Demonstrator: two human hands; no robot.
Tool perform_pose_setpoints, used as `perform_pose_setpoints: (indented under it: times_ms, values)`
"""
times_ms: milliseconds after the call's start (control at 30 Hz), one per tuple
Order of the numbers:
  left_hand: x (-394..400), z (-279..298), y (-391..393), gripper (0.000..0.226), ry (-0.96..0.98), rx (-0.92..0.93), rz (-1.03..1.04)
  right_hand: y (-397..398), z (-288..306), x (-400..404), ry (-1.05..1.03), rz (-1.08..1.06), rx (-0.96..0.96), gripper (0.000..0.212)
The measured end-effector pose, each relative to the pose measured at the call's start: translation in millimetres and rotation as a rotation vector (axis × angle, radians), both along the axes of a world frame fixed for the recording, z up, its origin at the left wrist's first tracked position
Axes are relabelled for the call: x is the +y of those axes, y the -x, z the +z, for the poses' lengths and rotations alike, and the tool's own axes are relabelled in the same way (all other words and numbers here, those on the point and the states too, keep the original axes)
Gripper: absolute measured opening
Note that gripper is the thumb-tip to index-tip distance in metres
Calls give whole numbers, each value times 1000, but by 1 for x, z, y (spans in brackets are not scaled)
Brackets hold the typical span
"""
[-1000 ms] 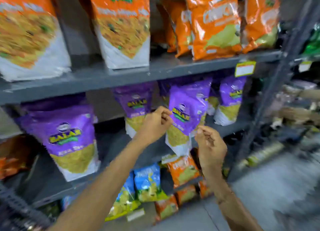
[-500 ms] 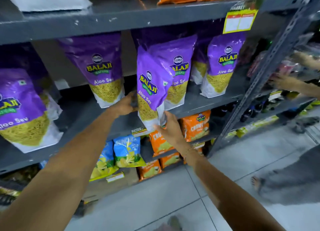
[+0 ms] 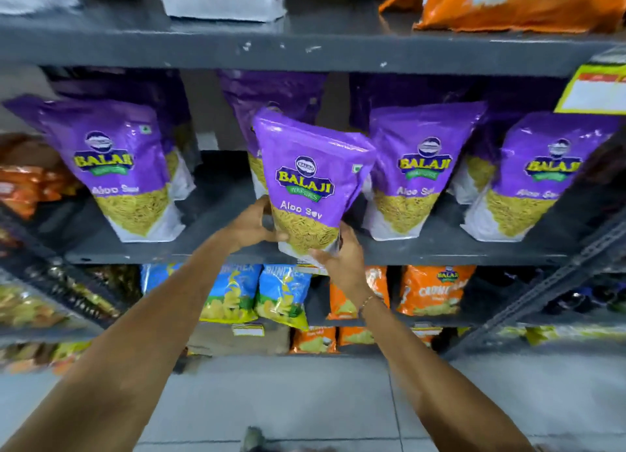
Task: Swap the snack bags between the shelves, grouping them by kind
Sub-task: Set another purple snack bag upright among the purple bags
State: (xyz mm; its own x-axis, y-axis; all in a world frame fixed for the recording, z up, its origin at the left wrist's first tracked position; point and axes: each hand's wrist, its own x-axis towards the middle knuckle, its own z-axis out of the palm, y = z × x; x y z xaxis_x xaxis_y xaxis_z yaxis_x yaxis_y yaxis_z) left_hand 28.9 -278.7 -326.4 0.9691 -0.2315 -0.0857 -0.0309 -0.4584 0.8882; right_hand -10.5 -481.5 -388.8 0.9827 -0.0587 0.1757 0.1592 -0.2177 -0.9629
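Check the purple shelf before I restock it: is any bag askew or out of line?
Yes. One Aloo Sev bag tilts at the shelf's front edge, gripped by the left hand and right hand; the others stand in place.

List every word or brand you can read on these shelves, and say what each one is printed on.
"BALAJI", "Aloo Sev": held purple bag, in left hand and right hand.
"BALAJI", "Aloo Sev", softer: shelved purple bags.
"BALAJI": orange bag below; its larger word is blurred.
Blue bags: lettering cut off, unreadable.
Yellow shelf tag: too blurred.
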Motion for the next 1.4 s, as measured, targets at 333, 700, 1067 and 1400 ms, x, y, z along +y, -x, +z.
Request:
perform_pose_setpoints:
  times_ms: [333, 700, 1067, 1400]
  values:
    - [45, -8, 1, 59, 174, -15, 288, -43, 5, 23, -6, 161, 49, 55]
    - [50, -11, -16, 59, 178, -33, 265, -52, 7, 37, 16, 84, 20, 53]
    - [54, -14, -20, 63, 155, -35, 263, -58, 6, 38, 35, 110, 59, 55]
    - [52, -12, -12, 66, 177, -44, 251, -53, 11, 39, 45, 159, 136, 61]
